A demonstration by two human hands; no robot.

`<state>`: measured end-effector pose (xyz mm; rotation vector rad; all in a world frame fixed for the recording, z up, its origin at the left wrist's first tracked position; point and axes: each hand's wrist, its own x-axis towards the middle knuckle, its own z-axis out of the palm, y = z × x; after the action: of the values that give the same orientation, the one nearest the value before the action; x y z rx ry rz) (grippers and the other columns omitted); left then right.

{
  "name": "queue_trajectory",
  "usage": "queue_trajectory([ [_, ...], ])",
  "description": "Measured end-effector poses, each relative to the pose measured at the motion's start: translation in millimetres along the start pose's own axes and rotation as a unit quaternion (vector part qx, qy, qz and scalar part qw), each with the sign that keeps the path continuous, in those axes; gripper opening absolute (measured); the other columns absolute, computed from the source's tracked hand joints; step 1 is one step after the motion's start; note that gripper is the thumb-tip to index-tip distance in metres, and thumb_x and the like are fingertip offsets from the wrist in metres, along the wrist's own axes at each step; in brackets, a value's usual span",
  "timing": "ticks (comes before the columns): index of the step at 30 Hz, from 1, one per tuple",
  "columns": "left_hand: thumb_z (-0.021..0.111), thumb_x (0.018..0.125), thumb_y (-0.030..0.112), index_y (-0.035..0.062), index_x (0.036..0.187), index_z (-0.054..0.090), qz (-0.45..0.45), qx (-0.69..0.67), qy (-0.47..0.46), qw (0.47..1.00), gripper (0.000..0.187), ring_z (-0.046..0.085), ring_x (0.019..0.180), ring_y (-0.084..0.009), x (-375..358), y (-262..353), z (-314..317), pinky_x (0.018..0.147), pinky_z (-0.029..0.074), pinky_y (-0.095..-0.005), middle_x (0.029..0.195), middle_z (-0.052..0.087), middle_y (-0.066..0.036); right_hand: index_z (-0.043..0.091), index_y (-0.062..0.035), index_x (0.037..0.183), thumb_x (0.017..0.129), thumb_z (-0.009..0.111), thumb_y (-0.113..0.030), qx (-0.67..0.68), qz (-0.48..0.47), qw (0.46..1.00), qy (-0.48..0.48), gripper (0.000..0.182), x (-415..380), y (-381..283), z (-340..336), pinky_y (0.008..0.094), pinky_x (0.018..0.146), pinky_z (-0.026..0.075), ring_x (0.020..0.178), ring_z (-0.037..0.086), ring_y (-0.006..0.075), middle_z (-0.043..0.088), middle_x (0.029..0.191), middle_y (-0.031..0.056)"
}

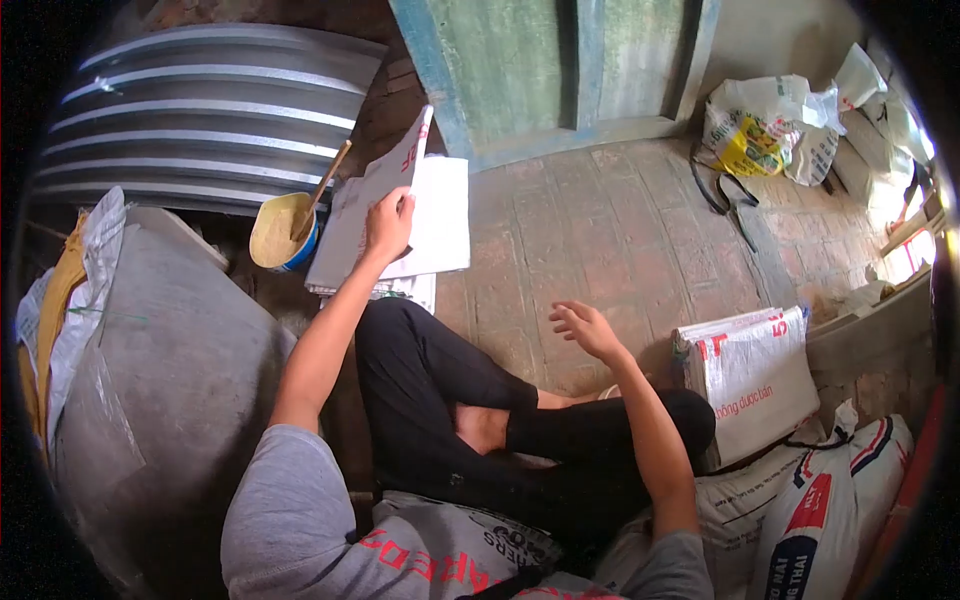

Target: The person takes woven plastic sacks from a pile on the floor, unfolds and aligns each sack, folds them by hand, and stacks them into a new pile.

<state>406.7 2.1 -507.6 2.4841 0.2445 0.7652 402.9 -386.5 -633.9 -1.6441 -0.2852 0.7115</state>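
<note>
My left hand (390, 224) grips the edge of a white folded sheet (392, 165) with red print, which is tilted up above a stack of white sheets (440, 215) on the floor. Left of that stack stands a blue-rimmed tub (275, 232) of beige paste, a wooden stick (328, 180) leaning in it. My right hand (585, 328) hovers over the brick floor before my crossed legs, fingers apart and holding nothing. To its right, a second stack of printed white sacks (755, 380) rests beside my knee.
Corrugated metal sheeting (215, 110) lies at the upper left, and a grey slab (170, 370) is at the left. A blue-green door (520, 75) stands ahead. Plastic bags (765, 130) and a black strap (725, 195) are at the upper right. Filled sacks (845, 500) lie lower right.
</note>
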Motion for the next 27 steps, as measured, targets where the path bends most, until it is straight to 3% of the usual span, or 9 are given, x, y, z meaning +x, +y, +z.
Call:
queue_trajectory([
  [1,0.059,0.095,0.022,0.0029,0.109,0.065,0.004,-0.043,0.002,0.999,0.024,0.069,0.076,-0.0283,5.4,13.8,3.8,0.070,0.051,-0.0373,0.085,0.070,-0.016,0.057,0.0007,0.130,0.100,0.046,-0.049,-0.016,0.021,0.999,-0.047,0.059,-1.7,-0.3,3.1,0.0367,0.087,0.052,0.103,0.066,0.0237,0.067,0.118,0.0145],
  [4,0.060,0.097,0.023,0.0015,0.108,0.065,0.045,-0.153,0.002,0.987,0.025,0.064,0.070,-0.0153,25.6,64.3,12.7,0.065,0.049,-0.0302,0.079,0.068,-0.009,0.049,0.0051,0.137,0.097,0.039,-0.063,0.064,0.101,0.987,-0.103,0.080,-9.7,-13.5,10.5,0.0395,0.096,0.049,0.115,0.061,0.0293,0.061,0.129,0.0191],
  [5,0.060,0.097,0.023,0.0007,0.107,0.065,0.056,-0.196,-0.011,0.979,0.025,0.060,0.069,-0.0109,31.5,89.4,10.4,0.064,0.047,-0.0279,0.077,0.066,-0.006,0.035,0.0097,0.145,0.092,0.031,-0.076,0.083,0.107,0.981,-0.141,0.101,-10.6,-19.0,9.6,0.0424,0.105,0.044,0.126,0.053,0.0351,0.050,0.140,0.0247],
  [14,0.063,0.097,0.021,0.0037,0.113,0.065,0.063,-0.589,-0.055,0.804,0.024,0.059,0.092,-0.0071,67.6,257.8,-14.0,0.082,0.047,-0.0218,0.103,0.066,-0.001,0.025,0.0104,0.146,0.089,0.025,-0.080,0.490,0.147,0.836,-0.199,0.107,-17.9,-31.0,-10.7,0.0511,0.114,0.032,0.132,0.045,0.0415,0.039,0.147,0.0293],
  [17,0.058,0.100,0.025,0.0046,0.121,0.061,0.036,-0.628,-0.050,0.776,0.029,0.061,0.099,-0.0133,56.6,267.3,-41.8,0.087,0.049,-0.0272,0.112,0.065,-0.006,0.027,0.0113,0.142,0.097,0.037,-0.065,0.583,0.030,0.798,-0.146,0.090,-9.1,-23.9,-28.0,0.0500,0.105,0.044,0.125,0.053,0.0375,0.044,0.143,0.0263],
  [20,0.054,0.101,0.027,0.0050,0.125,0.060,-0.038,-0.643,-0.061,0.763,0.033,0.062,0.107,-0.0153,51.3,234.4,-53.1,0.091,0.050,-0.0309,0.117,0.065,-0.007,0.034,-0.0010,0.137,0.098,0.058,-0.031,0.635,-0.088,0.765,0.069,0.054,0.2,-11.5,-60.8,0.0470,0.096,0.052,0.111,0.061,0.0333,0.054,0.129,0.0199],
  [22,0.056,0.101,0.027,0.0047,0.126,0.060,-0.142,-0.635,-0.052,0.758,0.034,0.062,0.109,-0.0156,41.4,194.3,-48.8,0.094,0.049,-0.0318,0.120,0.065,-0.005,0.030,-0.0137,0.138,0.088,0.064,-0.002,0.644,-0.157,0.699,0.268,0.061,-2.9,-16.1,-80.9,0.0435,0.090,0.055,0.101,0.063,0.0279,0.056,0.118,0.0144],
  [24,0.064,0.097,0.023,0.0044,0.124,0.060,-0.137,-0.534,-0.013,0.834,0.034,0.059,0.110,-0.0133,28.8,142.6,-26.0,0.096,0.046,-0.0297,0.119,0.064,-0.004,0.027,-0.0213,0.139,0.085,0.066,0.004,0.584,-0.193,0.673,0.410,0.071,-18.6,-27.1,-97.2,0.0431,0.088,0.055,0.098,0.061,0.0241,0.055,0.116,0.0121],
  [27,0.063,0.093,0.008,0.0033,0.125,0.059,-0.116,-0.345,0.005,0.931,0.032,0.058,0.107,-0.0136,-0.4,60.4,37.7,0.092,0.047,-0.0285,0.115,0.063,-0.006,0.026,-0.0154,0.140,0.083,0.067,0.003,0.498,-0.181,0.645,0.550,0.072,-29.7,-42.4,-99.9,0.0405,0.078,0.056,0.094,0.060,0.0202,0.054,0.117,0.0117],
])
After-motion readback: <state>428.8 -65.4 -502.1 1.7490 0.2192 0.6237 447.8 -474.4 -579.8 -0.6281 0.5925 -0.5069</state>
